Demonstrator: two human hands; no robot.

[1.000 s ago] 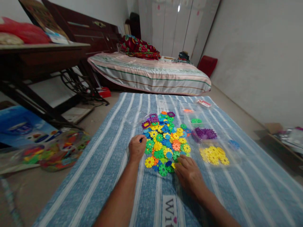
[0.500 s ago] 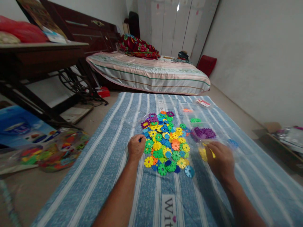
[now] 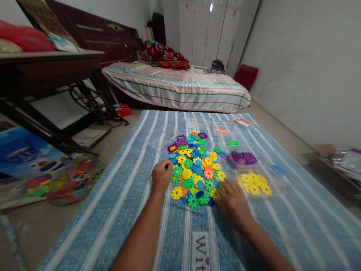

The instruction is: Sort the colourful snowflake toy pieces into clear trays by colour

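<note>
A spread pile of notched plastic flower discs in yellow, green, blue, orange and purple lies on the striped cloth. At the pile's left edge my left hand rests closed, a bit of a dark blue disc showing between its fingers. My right hand lies over the pile's right edge with fingers stretched out, touching around a yellow disc; no piece shows in its grasp. To its right, a clear plastic box has yellow discs in one compartment and purple discs in another.
Green pieces and orange pieces sit in farther compartments. A red-and-white packet lies at the far right. Bags of colourful pieces are on the floor at left, beside a sewing-machine stand. A bed stands beyond.
My right hand has moved left from the yellow compartment to the pile. The yellow disc it held is out of its fingers, and the yellow discs in the box now show. My left hand stays put.
</note>
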